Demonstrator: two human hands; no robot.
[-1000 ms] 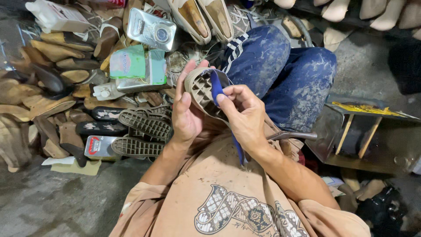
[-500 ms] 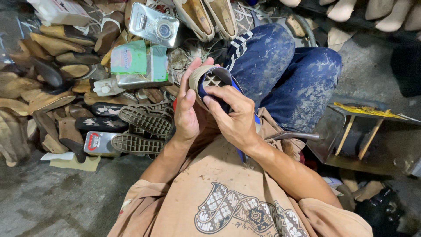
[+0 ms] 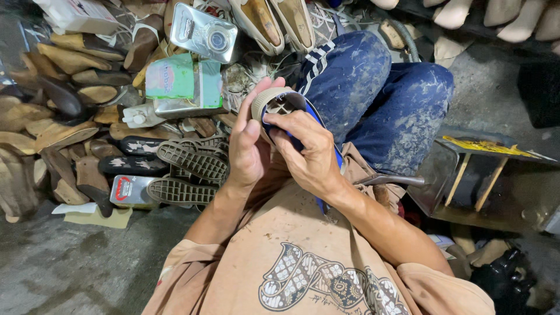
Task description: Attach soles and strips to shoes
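My left hand [image 3: 248, 149] grips a tan rubber shoe sole [image 3: 274, 102] from the left side, its heel end with ribbed cavities facing up. My right hand [image 3: 309, 154] presses a blue strap or insole piece [image 3: 318, 119] against the sole from the right, fingers curled over it. The blue piece runs down under my right wrist. Both hands are held over my lap, above my tan printed shirt [image 3: 303, 262] and in front of my dirty blue trousers [image 3: 379, 99].
A heap of wooden shoe lasts [image 3: 64, 105], soles with dark tread [image 3: 192, 160], metal tins [image 3: 204, 32] and a green packet [image 3: 172, 76] lies to the left. A metal tool handle [image 3: 396, 179] lies by my right thigh. A small wooden stand [image 3: 484, 169] sits at right.
The hands and sole have shifted slightly; my right hand has slid over the blue piece, covering more of the sole. The camera view moved a little.
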